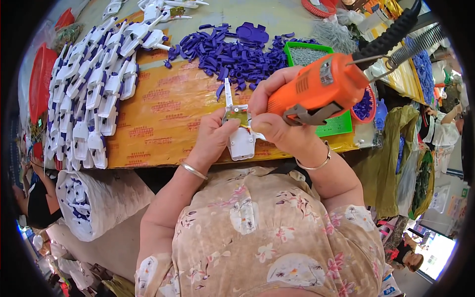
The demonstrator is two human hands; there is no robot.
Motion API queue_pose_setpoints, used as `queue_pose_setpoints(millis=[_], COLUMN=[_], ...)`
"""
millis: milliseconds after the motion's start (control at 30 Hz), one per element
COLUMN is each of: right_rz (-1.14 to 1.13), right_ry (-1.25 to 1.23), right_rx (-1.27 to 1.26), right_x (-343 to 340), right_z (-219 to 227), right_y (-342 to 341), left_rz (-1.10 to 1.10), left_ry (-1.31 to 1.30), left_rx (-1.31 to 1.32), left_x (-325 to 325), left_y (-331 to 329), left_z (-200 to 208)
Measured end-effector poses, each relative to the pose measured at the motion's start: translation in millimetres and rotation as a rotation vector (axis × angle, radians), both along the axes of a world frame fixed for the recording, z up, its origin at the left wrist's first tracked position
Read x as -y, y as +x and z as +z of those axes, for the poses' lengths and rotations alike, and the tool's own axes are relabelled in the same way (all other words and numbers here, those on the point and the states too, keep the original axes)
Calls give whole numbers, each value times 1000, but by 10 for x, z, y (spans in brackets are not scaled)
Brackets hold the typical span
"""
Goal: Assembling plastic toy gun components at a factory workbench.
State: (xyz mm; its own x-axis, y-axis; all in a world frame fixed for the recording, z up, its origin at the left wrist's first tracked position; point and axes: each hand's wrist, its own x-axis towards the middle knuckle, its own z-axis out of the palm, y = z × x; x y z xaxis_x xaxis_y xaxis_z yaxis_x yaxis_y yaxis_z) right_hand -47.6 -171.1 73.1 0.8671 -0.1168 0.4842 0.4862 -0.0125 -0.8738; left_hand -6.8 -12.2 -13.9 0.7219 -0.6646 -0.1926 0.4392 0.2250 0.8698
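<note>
For sound work with the orange electric screwdriver (309, 91), I judge that its shaft should stand square to the white housing (242, 144), with steady, light pressure and my left thumb clear of the tip. The tip is hidden behind my right hand (283, 129); contact cannot be confirmed. That hand is wrapped around the driver's body. My left hand (213, 137) pinches the housing's left side, thumb against the green circuit board (238, 117). The housing lies between both hands at the table's (163, 121) near edge, its narrow arm pointing toward the far edge.
</note>
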Motion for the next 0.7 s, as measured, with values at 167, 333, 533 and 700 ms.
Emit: queue_pose_setpoints(millis=[167, 333, 533, 700], right_rz=[-3, -19, -35, -60], right_ry=[32, 89, 79, -21], right_rx=[-8, 6, -46, -28], right_x=[-13, -32, -37, 0], right_z=[-2, -25, -24, -57], right_y=[-7, 2, 1, 30], left_rz=[15, 16, 14, 29], left_ry=[-39, -8, 11, 3], left_rx=[-19, 32, 61, 150], left_x=[11, 10, 1, 9], left_y=[-10, -3, -1, -4], left_z=[-21, -15, -41, -8])
